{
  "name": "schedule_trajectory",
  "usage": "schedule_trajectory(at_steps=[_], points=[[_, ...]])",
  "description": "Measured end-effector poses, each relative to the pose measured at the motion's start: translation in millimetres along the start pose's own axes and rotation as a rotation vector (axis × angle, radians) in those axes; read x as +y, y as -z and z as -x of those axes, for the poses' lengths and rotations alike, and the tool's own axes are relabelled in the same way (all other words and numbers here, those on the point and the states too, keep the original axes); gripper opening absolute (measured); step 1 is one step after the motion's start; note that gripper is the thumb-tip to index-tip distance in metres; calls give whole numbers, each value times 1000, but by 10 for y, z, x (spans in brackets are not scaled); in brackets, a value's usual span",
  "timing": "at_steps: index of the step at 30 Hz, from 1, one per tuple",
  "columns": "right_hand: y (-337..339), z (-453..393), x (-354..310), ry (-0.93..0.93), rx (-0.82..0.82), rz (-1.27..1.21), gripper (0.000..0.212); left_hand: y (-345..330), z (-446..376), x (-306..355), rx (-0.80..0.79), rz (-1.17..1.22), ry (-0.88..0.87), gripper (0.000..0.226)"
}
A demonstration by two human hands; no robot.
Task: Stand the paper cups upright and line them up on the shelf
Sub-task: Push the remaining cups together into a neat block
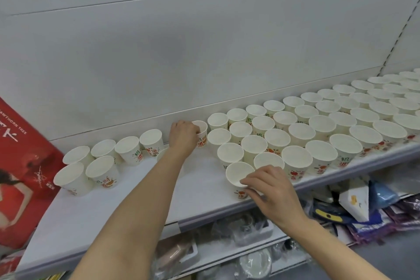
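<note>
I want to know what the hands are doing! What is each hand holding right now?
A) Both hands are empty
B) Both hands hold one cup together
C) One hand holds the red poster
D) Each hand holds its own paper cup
D: the left hand grips a cup at the back, and the right hand pinches the front cup by its rim.

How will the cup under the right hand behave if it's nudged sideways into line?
The cup looks empty and thin-walled, so probably very light and easily tipped. The right hand pinching its rim may dent it. It would likely slide on the smooth shelf.
</note>
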State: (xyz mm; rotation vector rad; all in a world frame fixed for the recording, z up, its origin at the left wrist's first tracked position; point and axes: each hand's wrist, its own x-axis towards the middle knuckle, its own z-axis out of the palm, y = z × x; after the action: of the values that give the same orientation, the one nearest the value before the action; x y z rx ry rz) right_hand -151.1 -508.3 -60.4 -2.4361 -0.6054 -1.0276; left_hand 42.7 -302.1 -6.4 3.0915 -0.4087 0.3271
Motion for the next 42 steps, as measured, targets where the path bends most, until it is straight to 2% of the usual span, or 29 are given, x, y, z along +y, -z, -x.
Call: schedule_trajectory(at_steps=[7,10,12,17,20,24,27,30,34,38,42], points=[[4,-72,0,2,-34,1,18,-63,-284,-180,-56,6,-125,21],[17,-129,-46,-2,-19,-15,19,-20,-228,-266,-60,148,-113,40],[23,-205,-107,1,17,-33,20,53,-67,-362,19,286,-65,45],[-117,-505,-297,25,69,-109,16,127,532,-821,260,577,179,28],[-371,-794,-419,52,-17,-170,21,128,682,-1153,281,502,240,33],[-803,-1215,-591,89,-275,-150,35,147,580,-1342,67,184,192,38],[-1074,-1369,-617,82,-399,-121,34,99,485,-1395,11,50,169,31],[-1193,-1421,-557,99,-403,-75,26,40,413,-1404,42,81,140,16],[-1106,-1437,-459,122,-410,-55,9,3,335,-1208,101,191,-4,13],[-911,-1390,-248,32,-366,-46,10,-21,232,-986,151,252,-70,14],[-839,-1409,-138,-26,-371,-24,10,-73,154,-863,131,291,-83,16]])
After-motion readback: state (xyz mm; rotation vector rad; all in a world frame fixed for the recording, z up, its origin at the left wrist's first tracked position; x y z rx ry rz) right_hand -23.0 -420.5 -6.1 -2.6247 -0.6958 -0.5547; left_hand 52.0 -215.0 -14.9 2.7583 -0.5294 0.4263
